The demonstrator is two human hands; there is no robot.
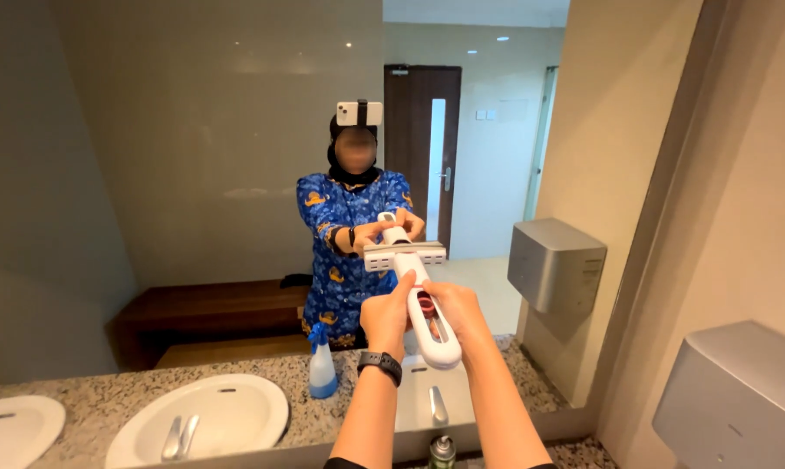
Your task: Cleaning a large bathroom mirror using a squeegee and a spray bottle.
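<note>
You have both hands, left hand (387, 311) and right hand (456, 310), closed round the handle of the white window squeegee (420, 295), its blade pressed against the mirror (193, 156) just above them, so the wiping stroke looks underway and wants steady, even pressure

Both forearms are bare, a black smartwatch (380, 365) on the left wrist, dark sleeve edges near the elbows.
</note>
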